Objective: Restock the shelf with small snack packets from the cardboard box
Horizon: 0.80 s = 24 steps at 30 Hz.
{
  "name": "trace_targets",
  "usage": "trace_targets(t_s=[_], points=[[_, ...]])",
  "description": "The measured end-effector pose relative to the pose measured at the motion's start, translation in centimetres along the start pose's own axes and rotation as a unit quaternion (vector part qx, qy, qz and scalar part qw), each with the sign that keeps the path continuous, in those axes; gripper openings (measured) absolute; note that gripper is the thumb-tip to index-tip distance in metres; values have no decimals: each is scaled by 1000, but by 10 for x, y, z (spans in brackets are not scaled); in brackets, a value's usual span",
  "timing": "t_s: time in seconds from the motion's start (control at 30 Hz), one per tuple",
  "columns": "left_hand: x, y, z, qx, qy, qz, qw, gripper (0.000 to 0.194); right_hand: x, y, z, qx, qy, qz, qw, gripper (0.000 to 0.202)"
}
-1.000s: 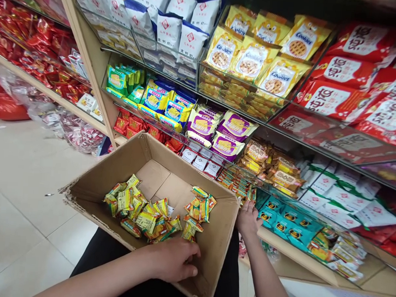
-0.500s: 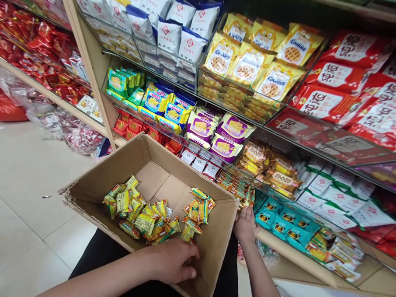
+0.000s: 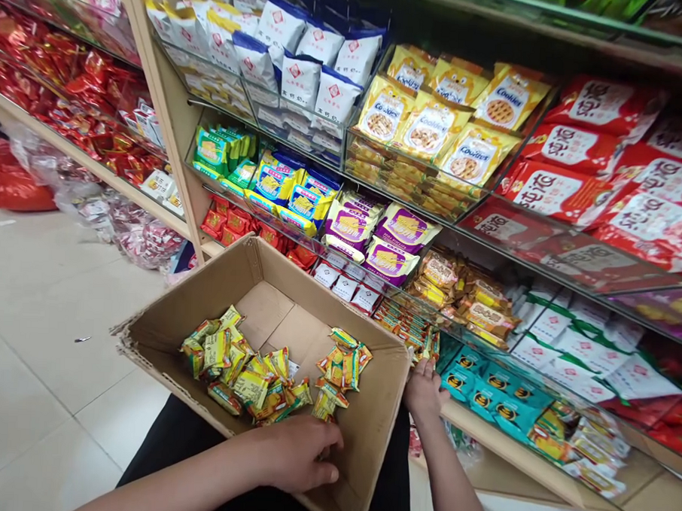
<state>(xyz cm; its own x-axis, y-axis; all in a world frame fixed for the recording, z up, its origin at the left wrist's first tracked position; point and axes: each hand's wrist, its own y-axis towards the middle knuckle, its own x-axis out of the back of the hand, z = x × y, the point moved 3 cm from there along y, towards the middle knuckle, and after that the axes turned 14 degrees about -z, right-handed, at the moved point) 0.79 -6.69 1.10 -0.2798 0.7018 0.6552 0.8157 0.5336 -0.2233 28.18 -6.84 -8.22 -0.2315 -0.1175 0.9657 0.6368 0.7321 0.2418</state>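
An open cardboard box (image 3: pixel 205 268) rests tilted on my lap, with several small yellow and orange wrapped snacks (image 3: pixel 251 387) inside. My left hand (image 3: pixel 304 451) reaches over the near edge of the box, its fingers curved and apart with nothing between them, just below the snacks. My right hand (image 3: pixel 424 391) is outside the box's right corner, at the front edge of the lowest shelf. It is beside a compartment of small orange and green packets (image 3: pixel 409 325). Its fingertips are partly hidden there, and whether they hold a packet does not show.
Shelves ahead carry yellow cookie bags (image 3: pixel 428 131), white bags (image 3: pixel 300 77), red bags (image 3: pixel 577 145) and purple packs (image 3: pixel 398 243). Teal packets (image 3: pixel 496 390) lie right of my right hand. Plastic-wrapped goods (image 3: pixel 143 239) sit on the tiled floor (image 3: pixel 49 333) at the left.
The view has shifted slightly, so the shelves appear a little lower. Both hands and the box hold nearly the same positions.
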Motion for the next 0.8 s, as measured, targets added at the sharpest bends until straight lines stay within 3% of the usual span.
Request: trace_targets(t_s=[0.57, 0.8], points=[[0, 2, -3, -2, 24, 15, 1000, 36, -9, 6, -3, -9, -2, 35, 999, 62], [12, 7, -6, -65, 146, 68, 985, 35, -10, 3, -8, 12, 9, 63, 998, 64]])
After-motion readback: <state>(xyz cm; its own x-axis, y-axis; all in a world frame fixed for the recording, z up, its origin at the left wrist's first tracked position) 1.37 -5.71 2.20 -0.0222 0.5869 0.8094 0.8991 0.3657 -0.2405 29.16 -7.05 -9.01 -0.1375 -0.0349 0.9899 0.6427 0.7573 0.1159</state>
